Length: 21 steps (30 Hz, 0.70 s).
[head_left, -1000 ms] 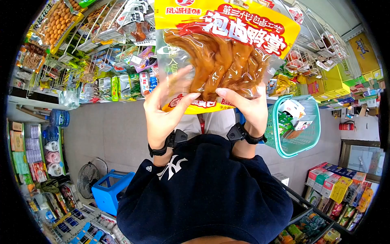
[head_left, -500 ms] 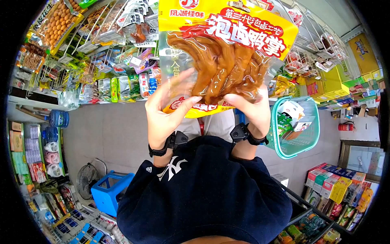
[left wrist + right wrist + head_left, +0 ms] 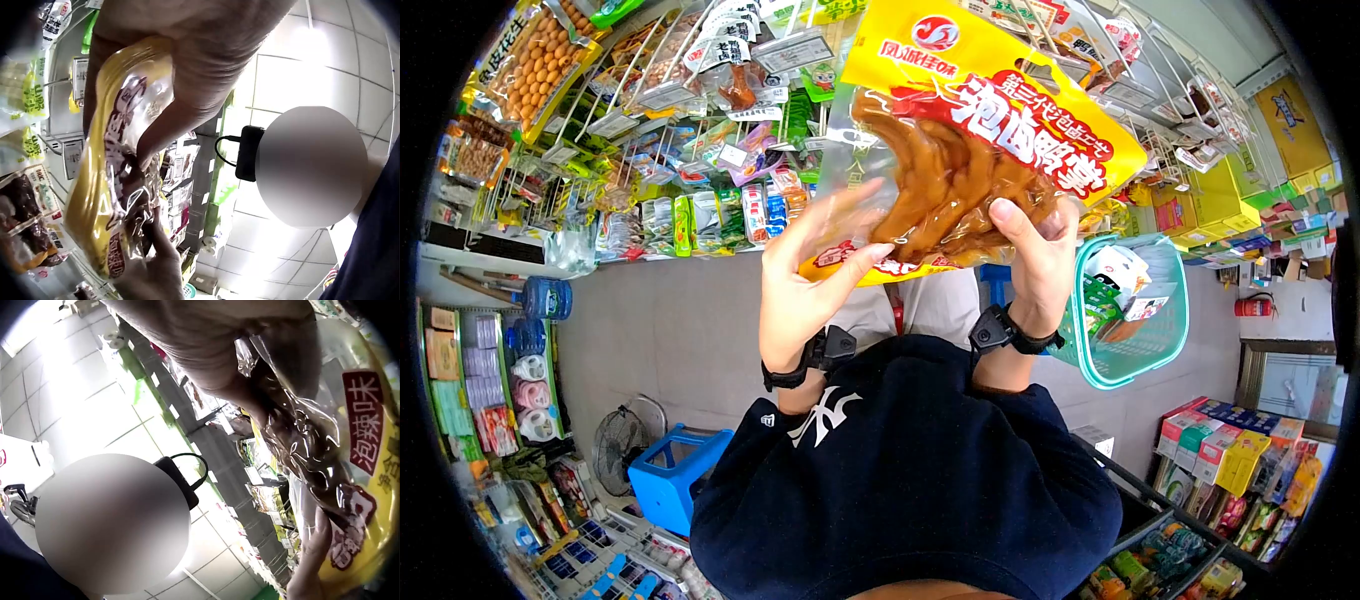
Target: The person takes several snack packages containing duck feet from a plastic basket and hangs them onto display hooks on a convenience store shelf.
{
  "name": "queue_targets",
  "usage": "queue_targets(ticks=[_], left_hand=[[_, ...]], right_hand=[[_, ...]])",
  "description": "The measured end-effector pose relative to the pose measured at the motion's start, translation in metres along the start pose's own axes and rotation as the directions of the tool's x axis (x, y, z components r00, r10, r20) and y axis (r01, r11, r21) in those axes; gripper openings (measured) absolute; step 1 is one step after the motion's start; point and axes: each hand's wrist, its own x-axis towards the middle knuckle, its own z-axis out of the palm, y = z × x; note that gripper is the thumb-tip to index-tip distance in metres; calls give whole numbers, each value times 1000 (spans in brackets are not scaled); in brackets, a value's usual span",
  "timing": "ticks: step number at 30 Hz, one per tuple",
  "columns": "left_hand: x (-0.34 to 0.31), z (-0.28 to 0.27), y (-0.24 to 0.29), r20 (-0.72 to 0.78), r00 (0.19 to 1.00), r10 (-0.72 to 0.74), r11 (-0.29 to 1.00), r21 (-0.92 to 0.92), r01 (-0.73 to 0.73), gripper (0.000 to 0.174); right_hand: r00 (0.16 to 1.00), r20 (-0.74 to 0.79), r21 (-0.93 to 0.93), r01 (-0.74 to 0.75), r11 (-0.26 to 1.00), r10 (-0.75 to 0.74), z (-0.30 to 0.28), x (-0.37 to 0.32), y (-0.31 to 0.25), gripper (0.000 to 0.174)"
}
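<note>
A yellow, red and clear bag of braised duck feet point(image 3: 965, 165) is held up before the shelves, its printed front facing the head camera and tilted down to the right. My left hand point(image 3: 812, 290) grips its lower left corner, thumb on the front and fingers behind the clear film. On the lower right side my right hand point(image 3: 1042, 255) pinches the bag, thumb over the front, its other fingers mostly hidden behind. In the left wrist view the bag point(image 3: 103, 181) shows from its bottom edge; in the right wrist view the film looks creased near the thumb.
Wire racks of snack packets point(image 3: 700, 215) stand ahead. A green basket point(image 3: 1135, 340) with several packages stands at the right. Behind on the left are a blue stool point(image 3: 670, 480) and a fan point(image 3: 618, 445). Cartons point(image 3: 1215, 445) are stacked at the right rear.
The bag has turned clockwise and shifted a little right, uncovering more shelf at its left. My right hand has moved from the bottom edge up onto the right side; the left hand keeps its grip.
</note>
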Motion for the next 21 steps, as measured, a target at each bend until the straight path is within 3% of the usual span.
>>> queue_targets(ticks=[3, 5, 6, 8, 11, 14, 17, 21], left_hand=[[1, -6, -2, 52, 998, -36, 997, -73, 40, 44], [-1, -14, 0, -62, 981, -183, 961, -222, 166, 45], [5, -18, -2, -51, 998, -24, 989, -148, 16, 47], [5, -20, -6, -112, 992, 66, 979, -185, -86, 41], [1, -20, -11, -99, 993, -67, 958, -286, 36, 30], [1, -11, -9, -185, 974, -128, 978, -189, 93, 21], [2, -4, -9, -177, 975, -133, 970, -223, 92, 20], [1, -3, -11, -175, 976, -130, 975, -203, 94, 17]], right_hand=[[997, 66, -16, -33, 999, 34, -6, 0, 2, 30], [958, 140, -208, -219, 953, 251, -9, -6, 0, 35], [954, 145, -221, -227, 948, 262, -9, -8, 5, 39], [929, 181, -262, -272, 926, 324, -4, -9, 5, 40], [921, 250, -318, -212, 924, 298, 2, -4, 12, 35], [923, 256, -302, -205, 931, 287, 8, -1, 12, 31], [953, 176, -183, -214, 960, 246, 12, -3, 15, 19], [954, 183, -242, -190, 951, 237, 10, 1, 13, 18]])
